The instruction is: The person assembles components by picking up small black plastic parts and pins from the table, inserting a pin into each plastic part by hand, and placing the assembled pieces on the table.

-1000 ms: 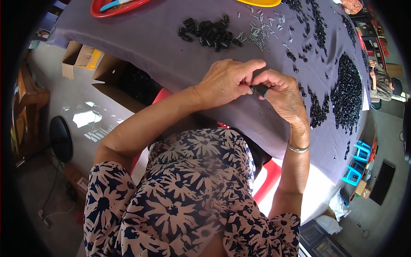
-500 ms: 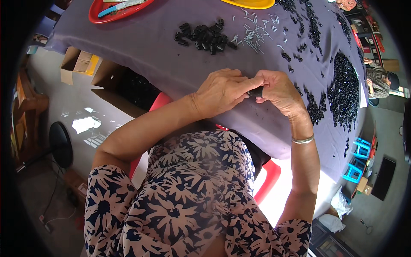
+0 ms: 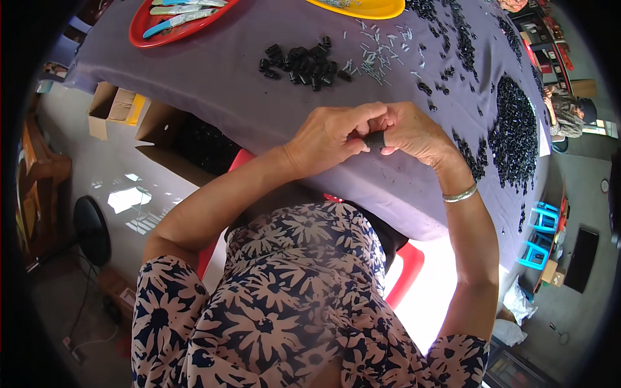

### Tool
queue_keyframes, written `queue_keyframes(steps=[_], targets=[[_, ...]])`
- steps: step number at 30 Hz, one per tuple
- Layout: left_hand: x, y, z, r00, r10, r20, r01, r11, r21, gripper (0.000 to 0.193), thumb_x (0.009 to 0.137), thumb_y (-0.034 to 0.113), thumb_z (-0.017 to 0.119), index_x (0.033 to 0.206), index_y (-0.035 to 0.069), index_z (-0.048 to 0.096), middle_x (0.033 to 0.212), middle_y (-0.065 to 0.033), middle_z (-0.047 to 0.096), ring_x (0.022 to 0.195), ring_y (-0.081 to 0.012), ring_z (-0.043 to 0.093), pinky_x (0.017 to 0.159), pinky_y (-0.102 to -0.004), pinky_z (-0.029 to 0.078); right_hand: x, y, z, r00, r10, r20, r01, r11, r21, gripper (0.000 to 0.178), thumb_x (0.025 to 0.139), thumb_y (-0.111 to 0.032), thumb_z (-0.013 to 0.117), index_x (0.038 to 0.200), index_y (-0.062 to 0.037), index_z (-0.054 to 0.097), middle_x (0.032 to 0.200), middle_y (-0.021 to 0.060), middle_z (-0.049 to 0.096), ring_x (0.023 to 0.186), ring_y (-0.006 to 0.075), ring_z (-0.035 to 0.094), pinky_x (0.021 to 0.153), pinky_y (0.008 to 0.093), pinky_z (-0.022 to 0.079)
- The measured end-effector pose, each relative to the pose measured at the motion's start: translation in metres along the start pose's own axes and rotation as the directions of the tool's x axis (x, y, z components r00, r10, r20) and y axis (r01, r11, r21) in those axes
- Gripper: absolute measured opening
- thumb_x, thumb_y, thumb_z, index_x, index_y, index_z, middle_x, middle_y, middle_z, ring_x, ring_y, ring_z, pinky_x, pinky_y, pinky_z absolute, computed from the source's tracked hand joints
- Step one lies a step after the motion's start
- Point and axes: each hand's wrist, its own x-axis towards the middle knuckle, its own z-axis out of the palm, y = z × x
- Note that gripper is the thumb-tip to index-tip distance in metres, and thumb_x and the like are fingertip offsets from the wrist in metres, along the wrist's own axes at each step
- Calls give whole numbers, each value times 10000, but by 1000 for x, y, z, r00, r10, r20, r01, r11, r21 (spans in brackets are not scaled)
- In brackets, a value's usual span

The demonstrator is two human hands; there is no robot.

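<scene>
**Finishes: Plastic, Metal, Cloth, Card**

Tablecloth (image 3: 162,71): smooth cloth; a faint sheen is noted. Red tray (image 3: 149,44) and yellow tray (image 3: 383,13): glossy plastic is seen. Black parts (image 3: 303,63): plastic-like, shiny. Pins (image 3: 372,63): bright metal. Dark held piece (image 3: 374,140): matt; material cannot be told. Bracelet (image 3: 460,194): polished metal. Box (image 3: 169,161): matt cardboard.

No lettering, number or sign can be read in the head view. On the brown box (image 3: 112,282) at the lower left sits 1 small pale patch (image 3: 128,296), probably a label, too small and dim to make out. The open carton (image 3: 98,127) at the upper left bears 1 yellow patch (image 3: 136,109), with no legible print.
</scene>
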Motion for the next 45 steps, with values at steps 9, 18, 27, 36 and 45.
queue_keyframes(steps=[9, 18, 27, 36, 45], targets=[[9, -3, -6, 991, -68, 116, 63, 997, 42, 630, 716, 3, 742, 1299, 77, 513, 727, -47, 628, 619, -187, 608, 596, -305, 489, 7, -14, -3, 985, 156, 69, -140, 971, -193, 176, 711, -9, 668, 882, 12, 697, 749, 35, 623, 623, 95, 542, 533, 223, 445], [9, -1, -3, 989, -69, 133, 64, 997, 45, 614, 706, -30, 711, 1267, 65, 480, 738, -67, 619, 626, -213, 607, 603, -318, 482, 1, -18, 0, 987, 159, -33, -162, 972, -169, 311, 668, 74, 531, 919, 23, 707, 753, 69, 647, 566, 138, 574, 504, 250, 469], [5, 3, -2, 998, -22, 61, 22, 1000, 2, 288, 754, -52, 706, 1014, 30, 614, 763, -52, 598, 656, -149, 596, 591, -277, 469, -19, 21, 15, 981, -77, -176, 63, 994, -85, 172, 714, 22, 578, 877, 22, 632, 766, 19, 583, 635, 83, 529, 533, 236, 442], [11, 5, -14, 993, -15, -118, 29, 993, 115, 184, 783, -35, 717, 947, 34, 671, 783, -12, 589, 639, -82, 497, 564, -220, 396, -71, 40, -22, 709, -321, -628, 410, 912, -4, 286, 774, 152, 485, 960, 20, 658, 898, 51, 666, 715, 74, 588, 615, 222, 542], [24, -15, -47, 913, 76, -401, 139, 866, 481, 281, 799, 27, 721, 1073, 34, 655, 969, -101, 611, 880, -286, 615, 769, -359, 495, -117, 92, -97, 516, -201, -833, 231, 969, -91, 231, 871, -3, 528, 1008, -44, 709, 883, 14, 665, 747, 48, 564, 614, 188, 489]])
